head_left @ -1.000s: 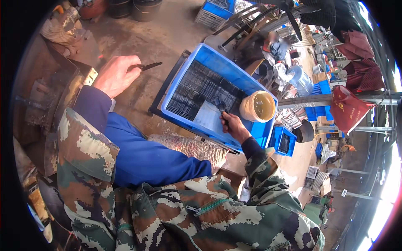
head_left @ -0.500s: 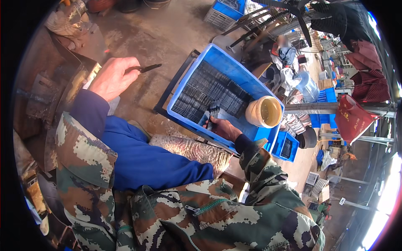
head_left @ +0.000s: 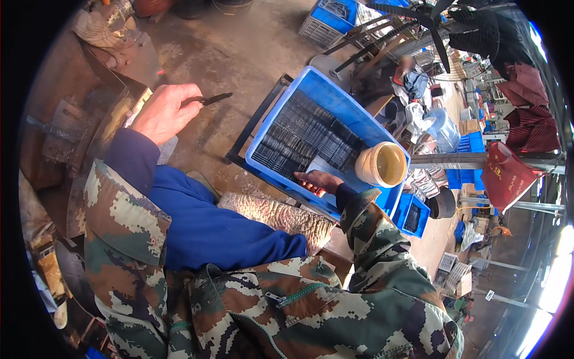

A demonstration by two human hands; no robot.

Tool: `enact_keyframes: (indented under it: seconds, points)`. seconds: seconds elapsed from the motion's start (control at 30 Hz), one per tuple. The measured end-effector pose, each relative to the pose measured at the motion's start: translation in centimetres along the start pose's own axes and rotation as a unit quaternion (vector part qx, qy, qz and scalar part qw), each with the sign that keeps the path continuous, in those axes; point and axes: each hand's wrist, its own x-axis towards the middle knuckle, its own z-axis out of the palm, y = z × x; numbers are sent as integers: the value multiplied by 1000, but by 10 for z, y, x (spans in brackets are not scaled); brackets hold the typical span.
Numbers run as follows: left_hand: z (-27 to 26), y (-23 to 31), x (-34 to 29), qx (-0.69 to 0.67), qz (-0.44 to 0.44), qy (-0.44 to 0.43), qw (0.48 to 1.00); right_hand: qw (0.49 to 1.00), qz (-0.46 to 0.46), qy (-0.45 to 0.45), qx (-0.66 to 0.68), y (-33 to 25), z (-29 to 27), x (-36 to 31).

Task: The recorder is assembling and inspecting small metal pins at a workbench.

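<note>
My left hand (head_left: 168,113) is closed round one end of a slim dark piece (head_left: 216,99), whose pointed end sticks out to the right; its kind is not clear. My right hand (head_left: 321,181) is inside the blue crate (head_left: 272,170), by the near end of the packed rows of thin dark flat pieces (head_left: 299,128). Its fingers look parted, and I see nothing held in them. A cream bucket (head_left: 363,164) stands in the crate's right end, just beyond my right hand.
The crate rests on a dark frame (head_left: 230,157). A smaller blue bin (head_left: 423,215) with dark pieces sits to its right. Worn machinery (head_left: 66,128) stands at my left. A fan (head_left: 431,24), a metal post (head_left: 442,161) and a red cloth (head_left: 505,176) are to the far right.
My right hand has let go of a bunch of dark pieces, which now lies among the rows in the crate. The left hand keeps its hold. The whole view has shifted slightly.
</note>
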Motion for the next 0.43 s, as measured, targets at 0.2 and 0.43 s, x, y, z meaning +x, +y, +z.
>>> enact_keyframes:
  seconds: [0.2, 0.43]
  points:
    - [12, 1, 18, 2, 16, -13, 1000, 984, -11, 131, 121, 47, -28, -5]
    - [9, 5, 17, 12, 2, -25, 1000, 971, -87, 222, 0, 32, -5, 27]
